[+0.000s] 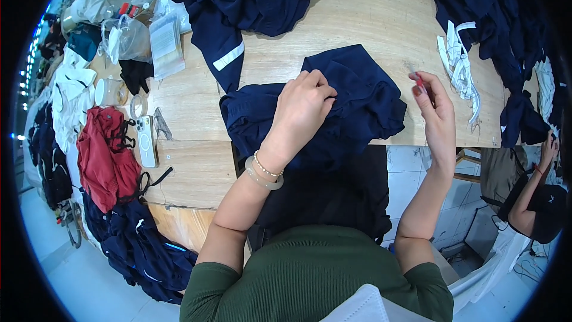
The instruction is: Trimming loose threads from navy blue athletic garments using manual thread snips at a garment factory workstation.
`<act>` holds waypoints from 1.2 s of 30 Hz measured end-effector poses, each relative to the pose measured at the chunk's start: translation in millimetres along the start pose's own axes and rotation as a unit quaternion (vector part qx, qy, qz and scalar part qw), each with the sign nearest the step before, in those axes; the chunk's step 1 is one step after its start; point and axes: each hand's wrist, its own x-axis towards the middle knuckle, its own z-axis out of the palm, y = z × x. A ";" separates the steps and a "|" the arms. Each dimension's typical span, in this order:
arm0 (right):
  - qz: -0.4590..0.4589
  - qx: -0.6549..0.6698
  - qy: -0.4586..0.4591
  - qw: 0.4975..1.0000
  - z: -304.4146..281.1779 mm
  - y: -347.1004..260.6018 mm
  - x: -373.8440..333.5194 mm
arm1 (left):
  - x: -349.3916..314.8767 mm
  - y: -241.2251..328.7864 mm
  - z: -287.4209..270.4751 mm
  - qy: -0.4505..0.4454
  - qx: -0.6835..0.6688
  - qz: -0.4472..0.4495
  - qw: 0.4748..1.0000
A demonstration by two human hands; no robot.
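Observation:
A navy garment [357, 92] lies bunched at the table's front edge, part of it hanging down toward my lap. My left hand [307, 100], with two bracelets on its wrist, rests over the garment. Its fingers are closed on a fold of the navy cloth. To the right of the garment, my right hand [437, 107] is raised and apart from it. Between thumb and forefinger it pinches a small red-handled tool [419, 80] with a thin pale tip; its exact kind is too small to make out.
More navy garments [250, 0] pile up at the far side. White strips [459, 65] lie right, near navy cloth [488, 18]. At left are a phone [146, 141], a red bag [104, 161], tape rolls [138, 106] and plastic bags. Another person's hand [549, 150] shows far right.

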 end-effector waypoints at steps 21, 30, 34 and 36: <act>-0.137 -0.261 -0.221 0.930 33.7 -13.8 37.4 | -11.2 3.0 3.4 0.016 0.012 0.024 1.000; -0.166 -0.295 -0.243 0.909 43.6 -12.0 39.0 | -10.6 -0.2 11.3 0.086 -0.014 0.024 0.996; -0.150 -0.302 -0.246 0.909 44.0 -12.8 39.0 | -10.1 -0.1 10.5 0.085 -0.025 0.023 0.996; -0.170 -0.298 -0.246 0.907 44.0 -10.9 38.7 | -10.7 -0.4 10.7 0.083 -0.029 0.021 0.996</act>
